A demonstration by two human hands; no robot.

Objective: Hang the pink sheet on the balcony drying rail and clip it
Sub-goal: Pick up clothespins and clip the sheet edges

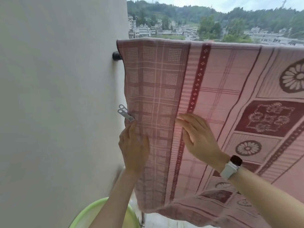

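The pink patterned sheet (pixel 213 76) hangs over the balcony drying rail, whose black end fitting (pixel 116 55) meets the wall. A silver metal clip (pixel 125 112) sits on the sheet's left edge, about halfway down. My left hand (pixel 133 145) lies against that edge just below the clip, fingers pointing up, the fingertips close to the clip's lower end. My right hand (pixel 195 135), a white watch on its wrist, rests flat on the sheet to the right, fingers straight and pointing left. The rail itself is hidden under the cloth.
A plain white wall (pixel 57 96) fills the left side, close to the sheet's edge. A light green basin (pixel 98 214) sits low beneath my left forearm. Beyond the sheet's top are hillside buildings and trees.
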